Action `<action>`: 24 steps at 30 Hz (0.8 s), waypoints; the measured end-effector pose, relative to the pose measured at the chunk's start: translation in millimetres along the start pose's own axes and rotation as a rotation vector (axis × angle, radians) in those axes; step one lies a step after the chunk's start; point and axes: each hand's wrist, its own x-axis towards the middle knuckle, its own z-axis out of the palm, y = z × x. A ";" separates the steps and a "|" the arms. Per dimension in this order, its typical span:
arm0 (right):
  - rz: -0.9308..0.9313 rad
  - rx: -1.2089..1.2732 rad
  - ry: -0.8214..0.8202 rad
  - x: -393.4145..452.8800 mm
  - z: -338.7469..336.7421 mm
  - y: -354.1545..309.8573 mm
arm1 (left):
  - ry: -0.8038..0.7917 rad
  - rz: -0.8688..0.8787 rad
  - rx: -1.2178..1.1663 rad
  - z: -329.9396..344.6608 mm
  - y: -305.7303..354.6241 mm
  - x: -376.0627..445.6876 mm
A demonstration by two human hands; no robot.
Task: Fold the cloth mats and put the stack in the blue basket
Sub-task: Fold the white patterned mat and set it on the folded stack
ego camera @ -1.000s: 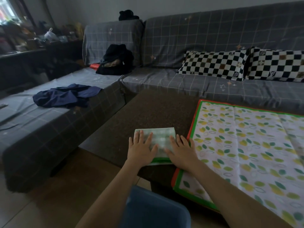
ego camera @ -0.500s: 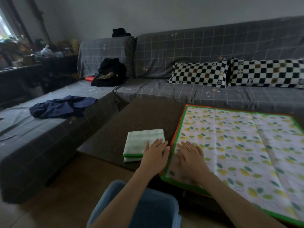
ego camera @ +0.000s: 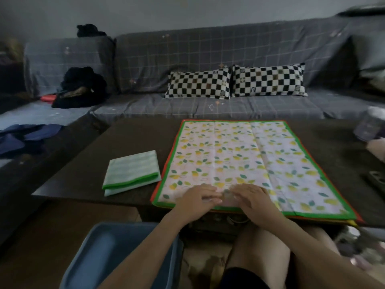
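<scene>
Both hands flat on the unfolded mat.
Your left hand (ego camera: 199, 198) and right hand (ego camera: 253, 197) lie open on the leaf-print mat (ego camera: 239, 161) at the desk's (ego camera: 129, 140) near edge; the folded mat (ego camera: 131, 173) lies beside it.

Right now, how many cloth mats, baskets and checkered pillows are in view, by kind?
Folded cloth mats: 1, green striped
Unfolded cloth mats: 1, leaf print
Blue baskets: 1
Checkered pillows: 2
Total: 5
</scene>
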 end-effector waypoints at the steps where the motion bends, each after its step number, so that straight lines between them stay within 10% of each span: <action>1: -0.012 0.021 0.000 -6.7 -3.2 3.6 | -0.014 0.019 0.000 3.6 2.1 1.2; 24: 0.069 0.416 -0.070 -25.5 -26.2 23.4 | -0.100 -0.019 -0.099 4.4 15.1 7.7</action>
